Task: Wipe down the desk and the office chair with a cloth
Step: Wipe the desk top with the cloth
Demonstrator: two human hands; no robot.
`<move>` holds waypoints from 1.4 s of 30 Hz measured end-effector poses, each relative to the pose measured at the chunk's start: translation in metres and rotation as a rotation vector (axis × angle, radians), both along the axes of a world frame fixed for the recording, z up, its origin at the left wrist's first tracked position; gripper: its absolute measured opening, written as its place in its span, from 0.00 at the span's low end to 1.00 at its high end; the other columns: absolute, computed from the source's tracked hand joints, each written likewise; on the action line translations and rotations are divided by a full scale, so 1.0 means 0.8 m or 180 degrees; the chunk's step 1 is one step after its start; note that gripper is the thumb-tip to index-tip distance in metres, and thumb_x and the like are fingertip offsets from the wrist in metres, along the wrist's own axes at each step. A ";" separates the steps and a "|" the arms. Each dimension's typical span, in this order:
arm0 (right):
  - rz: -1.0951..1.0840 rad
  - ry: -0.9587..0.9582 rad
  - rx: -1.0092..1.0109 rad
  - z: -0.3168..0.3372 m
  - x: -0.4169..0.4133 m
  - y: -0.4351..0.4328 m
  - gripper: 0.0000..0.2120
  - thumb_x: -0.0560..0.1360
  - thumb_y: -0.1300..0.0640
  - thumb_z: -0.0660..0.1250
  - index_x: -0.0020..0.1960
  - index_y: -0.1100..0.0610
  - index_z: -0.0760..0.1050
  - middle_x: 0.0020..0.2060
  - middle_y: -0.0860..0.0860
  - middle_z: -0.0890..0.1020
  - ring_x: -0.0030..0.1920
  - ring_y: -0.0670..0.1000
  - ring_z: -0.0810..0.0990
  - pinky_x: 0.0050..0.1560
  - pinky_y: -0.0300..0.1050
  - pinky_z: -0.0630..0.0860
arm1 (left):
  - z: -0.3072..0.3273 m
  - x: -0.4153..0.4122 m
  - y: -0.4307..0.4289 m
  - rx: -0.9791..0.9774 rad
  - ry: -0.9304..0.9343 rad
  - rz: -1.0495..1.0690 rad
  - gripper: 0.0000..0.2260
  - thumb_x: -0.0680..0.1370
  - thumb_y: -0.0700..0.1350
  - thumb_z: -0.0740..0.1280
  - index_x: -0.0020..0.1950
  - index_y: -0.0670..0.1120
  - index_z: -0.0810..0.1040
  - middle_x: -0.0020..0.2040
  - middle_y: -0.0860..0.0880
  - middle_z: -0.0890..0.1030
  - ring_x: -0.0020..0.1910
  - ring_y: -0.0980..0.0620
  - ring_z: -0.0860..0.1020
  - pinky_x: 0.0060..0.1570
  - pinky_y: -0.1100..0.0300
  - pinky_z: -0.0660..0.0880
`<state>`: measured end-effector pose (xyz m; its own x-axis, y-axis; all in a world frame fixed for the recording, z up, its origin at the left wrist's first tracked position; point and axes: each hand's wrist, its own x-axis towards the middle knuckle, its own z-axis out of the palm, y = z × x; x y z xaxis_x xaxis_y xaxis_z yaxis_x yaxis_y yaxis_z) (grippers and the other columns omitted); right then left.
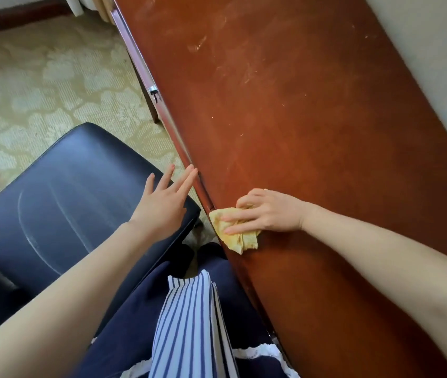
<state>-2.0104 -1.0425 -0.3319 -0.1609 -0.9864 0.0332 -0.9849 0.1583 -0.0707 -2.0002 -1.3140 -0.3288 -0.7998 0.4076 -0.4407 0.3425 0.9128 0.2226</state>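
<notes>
A reddish-brown wooden desk (298, 118) runs diagonally across the view, its top marked with pale scratches and smears. My right hand (268, 211) holds a crumpled yellow cloth (237, 236) against the desk top at its near edge, fingers curled over the cloth. My left hand (162, 200) hovers with straight, spread fingers over the right corner of the black office chair seat (75, 205), fingertips close to the desk edge. It holds nothing. The chair seat shows faint pale streaks.
A patterned beige carpet (39, 85) lies beyond the chair. A metal drawer handle (153, 91) sticks out from the desk front. A pale wall (435, 50) borders the desk's far side. My striped top and dark skirt fill the bottom centre.
</notes>
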 end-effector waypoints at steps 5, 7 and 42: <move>-0.0739 0.0107 -0.0351 0.003 -0.074 -0.037 0.20 0.71 0.70 0.69 0.59 0.52 0.80 0.58 0.50 0.81 0.43 0.56 0.81 0.39 0.48 0.77 | 0.001 0.010 -0.012 -0.0023 -0.0027 0.0270 0.36 0.81 0.46 0.59 0.76 0.49 0.33 0.78 0.55 0.38 0.77 0.46 0.39 0.73 0.43 0.43; -0.1249 -0.0021 -0.0443 0.002 -0.099 -0.052 0.20 0.69 0.69 0.71 0.58 0.53 0.81 0.58 0.52 0.81 0.44 0.58 0.80 0.39 0.50 0.77 | 0.003 0.015 -0.017 -0.0040 -0.0019 0.0348 0.36 0.81 0.47 0.59 0.76 0.49 0.33 0.78 0.55 0.37 0.77 0.47 0.39 0.73 0.43 0.43; -0.1050 -0.0497 -0.0120 0.004 0.216 0.079 0.17 0.79 0.64 0.61 0.61 0.49 0.78 0.63 0.45 0.77 0.52 0.51 0.75 0.48 0.43 0.73 | 0.009 -0.024 0.088 -0.0601 -0.0031 -0.0468 0.62 0.59 0.74 0.67 0.76 0.48 0.33 0.75 0.36 0.35 0.74 0.31 0.39 0.69 0.34 0.42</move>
<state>-1.8375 -0.9794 -0.3289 -0.4762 -0.8791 0.0186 -0.8581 0.4600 -0.2280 -2.0196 -1.2439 -0.3218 -0.7332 0.4290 -0.5276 0.4736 0.8789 0.0565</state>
